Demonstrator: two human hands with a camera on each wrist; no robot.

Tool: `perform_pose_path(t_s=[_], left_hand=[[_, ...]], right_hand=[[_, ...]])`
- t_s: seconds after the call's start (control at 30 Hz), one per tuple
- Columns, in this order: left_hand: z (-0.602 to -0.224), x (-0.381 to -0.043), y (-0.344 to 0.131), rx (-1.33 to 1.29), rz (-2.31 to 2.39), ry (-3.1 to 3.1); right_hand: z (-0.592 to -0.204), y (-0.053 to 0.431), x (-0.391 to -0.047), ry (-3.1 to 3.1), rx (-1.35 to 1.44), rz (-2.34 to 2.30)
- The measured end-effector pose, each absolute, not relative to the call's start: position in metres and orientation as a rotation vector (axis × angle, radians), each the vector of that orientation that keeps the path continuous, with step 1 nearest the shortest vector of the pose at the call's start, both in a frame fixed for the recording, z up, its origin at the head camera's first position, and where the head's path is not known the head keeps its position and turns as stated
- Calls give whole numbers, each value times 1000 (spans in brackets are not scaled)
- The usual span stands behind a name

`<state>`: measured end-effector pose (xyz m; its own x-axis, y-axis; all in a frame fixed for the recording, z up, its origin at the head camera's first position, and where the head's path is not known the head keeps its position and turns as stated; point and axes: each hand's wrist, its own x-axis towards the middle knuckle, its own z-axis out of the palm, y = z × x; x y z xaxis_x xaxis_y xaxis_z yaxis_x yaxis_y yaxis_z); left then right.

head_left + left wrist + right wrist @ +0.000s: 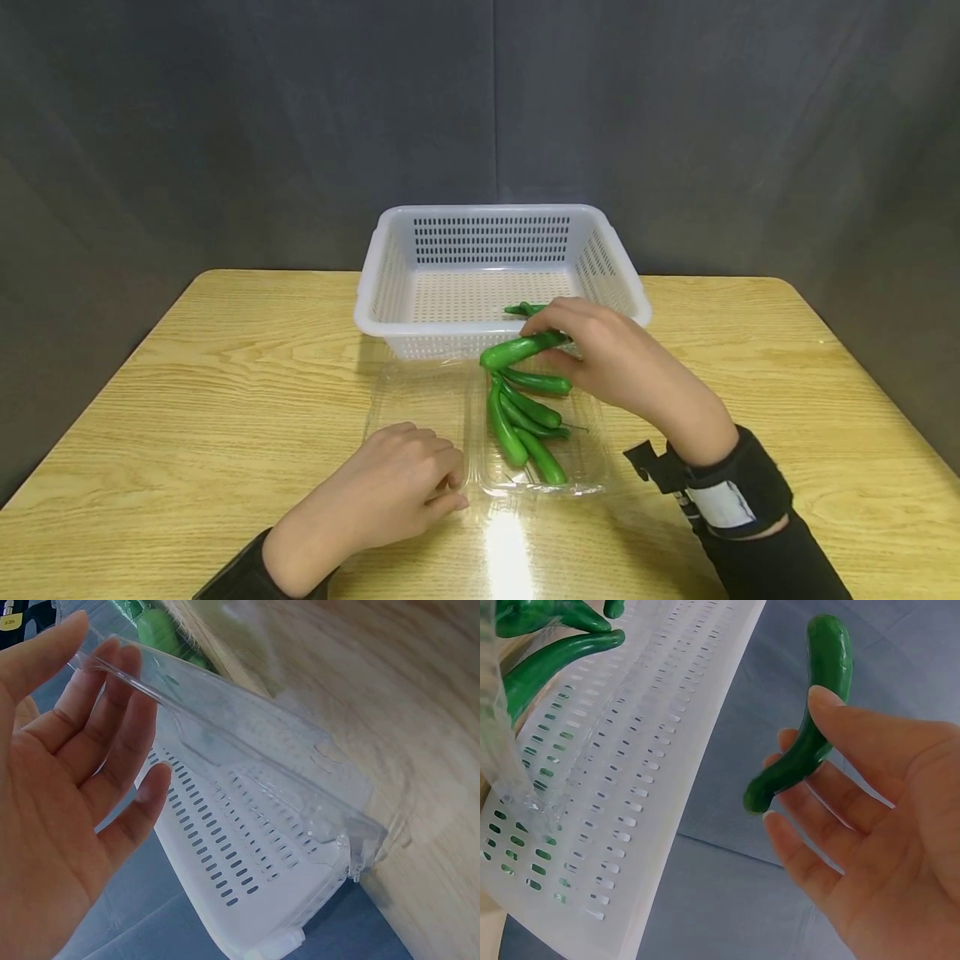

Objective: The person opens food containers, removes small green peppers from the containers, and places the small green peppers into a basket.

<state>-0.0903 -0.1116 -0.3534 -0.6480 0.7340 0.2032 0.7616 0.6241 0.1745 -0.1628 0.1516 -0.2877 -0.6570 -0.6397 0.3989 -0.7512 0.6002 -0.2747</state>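
Note:
My right hand [611, 358] holds a green chili pepper [513, 353] above the clear plastic box, near the basket's front rim. In the right wrist view, the thumb and fingers pinch this curved pepper [829, 664] around its middle. Several more green chili peppers [532, 408] lie in the right half of the opened plastic box [588, 458]. Beside the front edge of the left half [420, 396], my left hand [393, 483] rests with loosely bent fingers. The left wrist view shows its fingertips by the clear plastic edge [225, 742]; contact is hard to tell.
A white perforated basket [487, 329] stands right behind the plastic box. Inside, at its front right, is a green chili pepper [523, 309], partly hidden by my right hand. The wooden table [247, 375] ends at a dark grey backdrop [300, 125].

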Motion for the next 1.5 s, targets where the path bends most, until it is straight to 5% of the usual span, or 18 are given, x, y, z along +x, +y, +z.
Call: perform_pose_path(t_s=[1.5], left_hand=[[-354,-90,-112,-1257,-391,-2752]], right_hand=[[-296,164,-184,-2391,960,439]])
